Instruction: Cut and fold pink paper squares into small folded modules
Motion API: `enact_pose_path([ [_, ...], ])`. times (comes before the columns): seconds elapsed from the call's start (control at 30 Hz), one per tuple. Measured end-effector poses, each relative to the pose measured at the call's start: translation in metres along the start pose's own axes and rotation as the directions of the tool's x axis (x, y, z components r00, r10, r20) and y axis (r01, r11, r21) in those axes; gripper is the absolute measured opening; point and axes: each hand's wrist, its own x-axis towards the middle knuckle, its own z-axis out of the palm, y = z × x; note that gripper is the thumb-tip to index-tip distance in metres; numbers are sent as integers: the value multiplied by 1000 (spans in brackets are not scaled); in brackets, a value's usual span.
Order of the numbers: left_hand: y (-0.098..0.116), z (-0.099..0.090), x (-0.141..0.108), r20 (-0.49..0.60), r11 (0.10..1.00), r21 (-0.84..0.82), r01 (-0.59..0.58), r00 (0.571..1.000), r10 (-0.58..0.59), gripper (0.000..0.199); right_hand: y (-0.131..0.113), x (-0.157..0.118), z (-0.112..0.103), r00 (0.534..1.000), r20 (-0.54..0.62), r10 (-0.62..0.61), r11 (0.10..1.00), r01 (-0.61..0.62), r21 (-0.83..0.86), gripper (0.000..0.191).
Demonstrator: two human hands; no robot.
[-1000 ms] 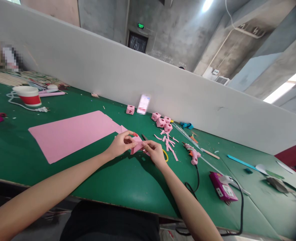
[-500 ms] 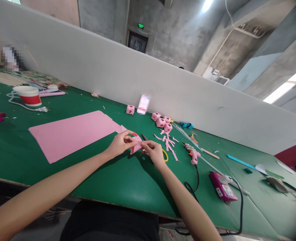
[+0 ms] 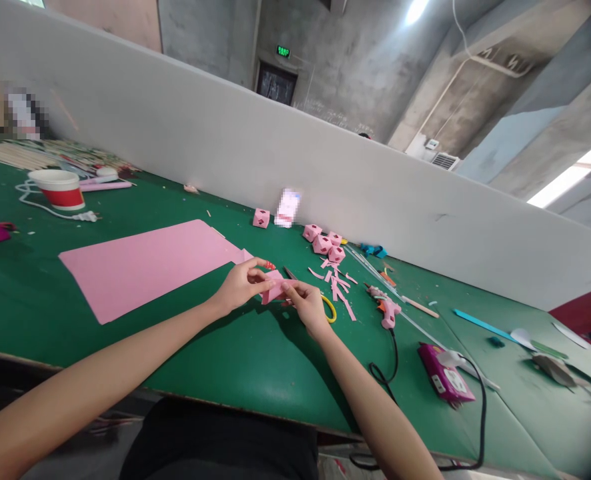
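Between both hands is a small folded piece of pink paper (image 3: pixel 274 291), held above the green table. My left hand (image 3: pixel 240 287) pinches its left side with thumb and fingers. On the right side, my right hand (image 3: pixel 305 303) grips the same paper, thumb and fingertips pressed together. Scissors with a yellow handle (image 3: pixel 331 309) lie partly hidden behind the right hand, their blade tip showing past the paper. A large pink sheet (image 3: pixel 150 270) lies flat to the left of my left hand. Thin pink paper strips (image 3: pixel 339 288) are scattered to the right.
Folded pink paper boxes (image 3: pixel 322 244) sit near the grey partition (image 3: pixel 215 140), with a single box (image 3: pixel 261 218) farther left. A pink glue gun (image 3: pixel 388 311) and purple power box (image 3: pixel 445 373) with a black cord lie right. A paper cup (image 3: pixel 61 190) stands far left.
The folded pink paper has tilted slightly between my fingers, showing more of its face. Both hands keep their hold in almost the same place.
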Motion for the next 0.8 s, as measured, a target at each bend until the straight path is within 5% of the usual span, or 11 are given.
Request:
enact_pose_path([
  [0.8, -2, -4, 2, -24, 976, -165, 142, 989, -148, 49, 8, 1, 18, 996, -78, -53, 997, 49, -54, 46],
])
